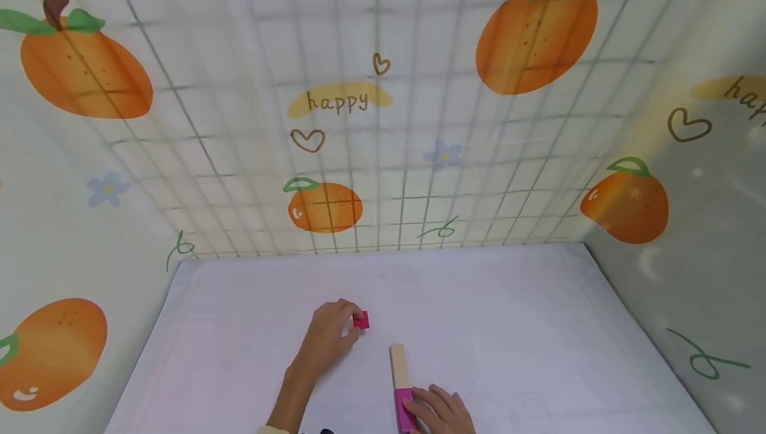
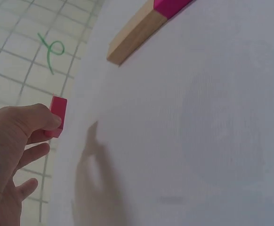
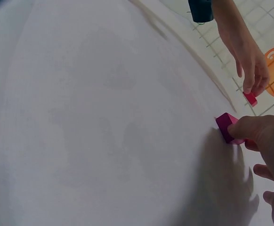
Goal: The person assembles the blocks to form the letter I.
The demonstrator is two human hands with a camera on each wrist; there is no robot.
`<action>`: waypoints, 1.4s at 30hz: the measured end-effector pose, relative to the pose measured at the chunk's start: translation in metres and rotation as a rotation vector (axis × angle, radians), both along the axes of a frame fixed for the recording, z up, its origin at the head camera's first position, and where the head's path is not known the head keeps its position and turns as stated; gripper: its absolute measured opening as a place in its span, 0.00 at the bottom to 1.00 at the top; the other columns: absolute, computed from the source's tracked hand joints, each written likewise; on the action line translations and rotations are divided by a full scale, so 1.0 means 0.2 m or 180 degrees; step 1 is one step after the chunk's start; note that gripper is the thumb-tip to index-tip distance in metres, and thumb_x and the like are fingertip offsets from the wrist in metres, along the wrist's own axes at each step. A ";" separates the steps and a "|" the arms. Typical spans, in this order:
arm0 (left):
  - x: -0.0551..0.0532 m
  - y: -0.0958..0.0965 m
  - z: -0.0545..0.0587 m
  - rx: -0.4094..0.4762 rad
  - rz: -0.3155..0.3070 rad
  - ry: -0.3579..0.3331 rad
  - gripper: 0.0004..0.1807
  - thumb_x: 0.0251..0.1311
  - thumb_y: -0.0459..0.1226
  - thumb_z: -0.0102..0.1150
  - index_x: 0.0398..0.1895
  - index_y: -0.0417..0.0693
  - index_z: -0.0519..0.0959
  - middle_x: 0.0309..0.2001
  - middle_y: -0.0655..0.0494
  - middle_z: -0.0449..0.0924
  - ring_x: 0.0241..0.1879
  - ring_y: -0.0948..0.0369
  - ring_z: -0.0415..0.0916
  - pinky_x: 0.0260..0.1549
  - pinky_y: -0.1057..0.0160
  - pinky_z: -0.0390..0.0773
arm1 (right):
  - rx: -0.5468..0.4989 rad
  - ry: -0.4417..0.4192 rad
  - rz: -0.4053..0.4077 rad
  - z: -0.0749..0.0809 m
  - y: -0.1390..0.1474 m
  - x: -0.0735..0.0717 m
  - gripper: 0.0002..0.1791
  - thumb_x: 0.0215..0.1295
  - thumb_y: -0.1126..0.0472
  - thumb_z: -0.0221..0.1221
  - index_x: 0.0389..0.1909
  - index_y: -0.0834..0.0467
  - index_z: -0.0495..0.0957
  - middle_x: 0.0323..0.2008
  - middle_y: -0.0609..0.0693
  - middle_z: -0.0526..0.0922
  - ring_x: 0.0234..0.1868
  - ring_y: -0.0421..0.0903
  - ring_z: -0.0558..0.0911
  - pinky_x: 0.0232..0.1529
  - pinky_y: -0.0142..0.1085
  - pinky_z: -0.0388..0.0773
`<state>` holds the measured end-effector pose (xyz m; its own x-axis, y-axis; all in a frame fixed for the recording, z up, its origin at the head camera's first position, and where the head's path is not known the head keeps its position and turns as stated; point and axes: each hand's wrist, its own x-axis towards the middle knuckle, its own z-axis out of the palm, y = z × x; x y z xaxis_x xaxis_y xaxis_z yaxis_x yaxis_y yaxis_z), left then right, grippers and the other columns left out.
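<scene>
Between thumb and fingers, my left hand point(image 1: 328, 335) pinches a small red block point(image 1: 362, 320); the left wrist view shows this red block point(image 2: 58, 113) raised off the table, its shadow apart from it. My right hand point(image 1: 441, 411) grips a purple block point(image 1: 404, 407) near the table's front, thumb on one side in the right wrist view. Against the purple block's far end lies a plain wooden block point(image 1: 398, 366), the two end to end in a line. The wooden block's far end points away from me, to the right of my left hand.
A white-covered table point(image 1: 509, 314) spreads under both hands. Behind it hangs a gridded curtain point(image 1: 383, 175) printed with oranges, and more printed cloth point(image 1: 706, 288) closes off the right side. A small dark object point(image 1: 326, 431) shows at the bottom edge.
</scene>
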<state>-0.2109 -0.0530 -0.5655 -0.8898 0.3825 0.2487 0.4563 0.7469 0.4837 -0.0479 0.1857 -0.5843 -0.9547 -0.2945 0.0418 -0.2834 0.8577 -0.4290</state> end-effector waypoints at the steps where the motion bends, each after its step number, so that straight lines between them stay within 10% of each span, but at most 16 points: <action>1: 0.00 0.02 0.00 -0.0012 -0.0032 -0.0007 0.12 0.58 0.39 0.70 0.44 0.57 0.79 0.44 0.64 0.81 0.49 0.60 0.76 0.57 0.49 0.73 | -0.0009 -0.0008 -0.0009 0.00 0.00 0.00 0.39 0.57 0.25 0.55 0.59 0.48 0.79 0.60 0.46 0.77 0.62 0.60 0.71 0.56 0.73 0.63; 42: 0.02 0.29 -0.10 -0.0070 -0.0280 0.0192 0.10 0.60 0.39 0.68 0.43 0.57 0.81 0.44 0.64 0.81 0.52 0.62 0.77 0.61 0.50 0.70 | 0.0101 -0.0018 -0.0068 0.01 -0.02 0.00 0.27 0.64 0.38 0.59 0.60 0.45 0.79 0.60 0.44 0.77 0.63 0.58 0.71 0.57 0.72 0.64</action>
<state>-0.2071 0.0042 -0.5848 -0.8361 0.4646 0.2916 0.5485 0.7127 0.4372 -0.0485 0.1825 -0.5819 -0.9610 -0.2751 0.0275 -0.2625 0.8767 -0.4030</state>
